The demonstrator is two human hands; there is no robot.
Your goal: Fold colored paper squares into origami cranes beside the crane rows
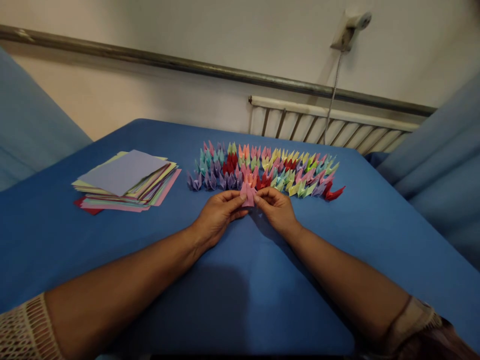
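A small piece of folded pink paper is held up between my two hands, just above the blue table cover. My left hand pinches its left edge between thumb and fingers. On the opposite edge, my right hand grips it the same way. Right behind the paper stand several rows of folded paper cranes in purple, red, pink, yellow, green and blue. A red crane sits at the right end of the front row. My fingertips partly cover the pink paper's sides.
To the left lies a loose stack of coloured paper sheets, a pale purple one on top. The blue cover spreads over the table. Behind it are a radiator, a wall pipe and a plugged-in cord. Blue curtains hang at both sides.
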